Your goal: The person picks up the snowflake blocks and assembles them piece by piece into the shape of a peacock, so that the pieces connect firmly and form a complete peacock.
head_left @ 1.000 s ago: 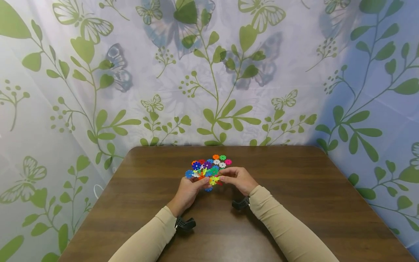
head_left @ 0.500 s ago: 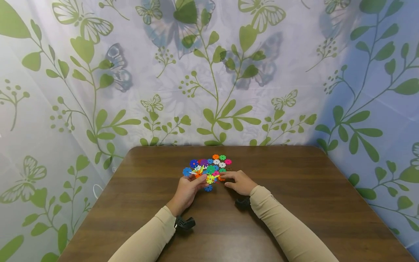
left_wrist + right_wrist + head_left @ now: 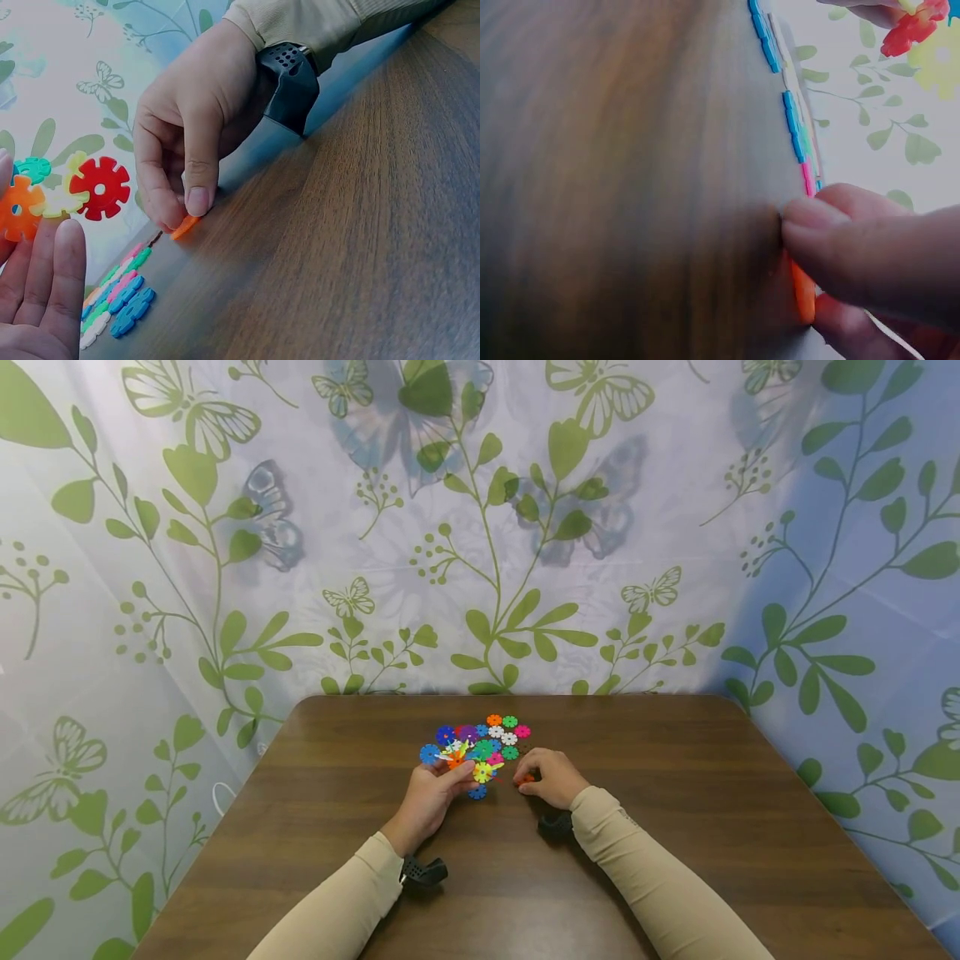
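Observation:
In the head view my left hand (image 3: 427,798) holds up a cluster of joined flower-shaped plastic discs, with a yellow disc (image 3: 482,772) at its near end. The left wrist view shows a red disc (image 3: 100,189) and an orange one (image 3: 20,208) in that cluster, beside the left fingers. My right hand (image 3: 553,778) is low at the tabletop, its thumb and fingertips pinching a loose orange disc (image 3: 184,227). Seen from the right wrist, this orange disc (image 3: 802,292) stands tilted under the thumb, partly covered by the fingers.
Loose flower discs lie on the brown wooden table (image 3: 660,860) behind the hands, among them a green disc (image 3: 510,721) and a white disc (image 3: 509,738). A blue disc (image 3: 477,792) lies nearer. A leaf-and-butterfly printed curtain (image 3: 480,527) hangs behind the table.
My right hand has left the cluster, gone to a loose orange disc and drawn it slightly right and nearer. The left hand shifted the cluster a little left, then stayed nearly still.

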Action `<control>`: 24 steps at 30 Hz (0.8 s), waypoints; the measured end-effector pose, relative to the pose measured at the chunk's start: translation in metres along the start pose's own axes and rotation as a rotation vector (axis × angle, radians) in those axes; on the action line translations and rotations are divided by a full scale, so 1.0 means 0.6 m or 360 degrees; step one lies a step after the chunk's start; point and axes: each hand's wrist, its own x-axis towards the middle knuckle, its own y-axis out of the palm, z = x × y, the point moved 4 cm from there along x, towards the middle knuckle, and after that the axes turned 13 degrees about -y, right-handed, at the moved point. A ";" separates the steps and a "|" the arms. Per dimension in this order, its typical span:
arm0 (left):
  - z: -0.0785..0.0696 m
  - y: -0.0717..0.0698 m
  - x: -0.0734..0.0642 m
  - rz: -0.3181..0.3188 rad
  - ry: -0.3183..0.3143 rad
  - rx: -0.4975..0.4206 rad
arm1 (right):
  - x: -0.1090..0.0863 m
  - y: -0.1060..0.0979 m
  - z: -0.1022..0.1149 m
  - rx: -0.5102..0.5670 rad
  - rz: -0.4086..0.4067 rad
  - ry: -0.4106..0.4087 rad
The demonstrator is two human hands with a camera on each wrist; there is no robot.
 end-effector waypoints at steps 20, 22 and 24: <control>0.002 0.007 -0.003 0.0040 0.0015 -0.0008 | 0.000 0.007 0.001 0.0021 -0.0031 0.0095; 0.002 0.008 -0.003 0.0042 0.0015 -0.0014 | 0.001 0.007 -0.001 0.0087 -0.0043 0.0144; 0.002 0.009 -0.004 0.0047 0.0016 -0.0018 | 0.000 0.005 -0.006 0.0146 -0.0055 0.0176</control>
